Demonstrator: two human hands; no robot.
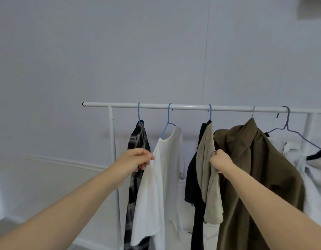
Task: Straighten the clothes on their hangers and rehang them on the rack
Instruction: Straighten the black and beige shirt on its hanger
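Both forearms reached out from the bottom corners toward the clothes, and at that moment my left hand (136,159) pinched the near edge of the white shirt (161,177) between thumb and fingertips, while my right hand (221,162) was curled into a fist round a fold of the beige garment (207,168). The white shirt hung crooked: one arm of its blue hanger (167,126) stood bare above the neckline, so the shoulder had plainly slipped down. I judged the best move was to lift that shoulder up and over the bare arm rather than tug downward, which could drag the collar off altogether. The beige garment shared its hanger with a dark navy piece (194,181), bunched at the hook, so I reckoned a gentle sideways spread would serve better than a hard pull. Just beside my right hand hung the olive jacket (255,168), slumped on its hook. Farther back, every hanger sat on the white rail (188,107), a plaid shirt (138,139) at the left end and an almost bare dark hanger (289,128) toward the right.
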